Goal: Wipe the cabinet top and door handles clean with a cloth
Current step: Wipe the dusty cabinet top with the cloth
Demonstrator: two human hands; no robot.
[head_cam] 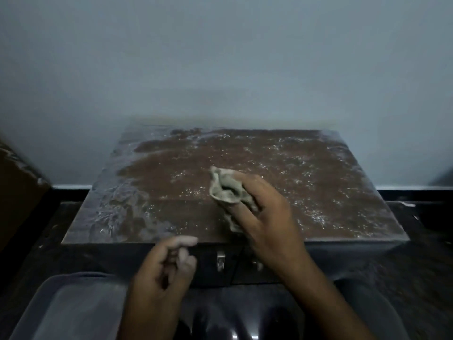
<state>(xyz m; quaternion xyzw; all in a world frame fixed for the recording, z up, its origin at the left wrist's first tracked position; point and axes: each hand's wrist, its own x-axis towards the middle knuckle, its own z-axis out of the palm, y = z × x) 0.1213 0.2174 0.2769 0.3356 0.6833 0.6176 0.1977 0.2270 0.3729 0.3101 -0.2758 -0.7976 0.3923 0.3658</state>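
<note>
Head view, nearest first: at the lower left of the frame we see a translucent plastic bin point(61, 307). Just right of it our left hand point(166, 268) hangs in front of the cabinet with fingers loosely curled, holding nothing. Beyond it, a metal door handle point(220, 260) shows on the dark cabinet front, below center. Our right hand point(264, 212) reaches over the front edge and grips a crumpled grey cloth point(226, 190), pressed on the cabinet top point(306, 168) near the middle. The brown top glistens with wet streaks, heaviest on its left. Behind stands a pale wall point(220, 57).
</note>
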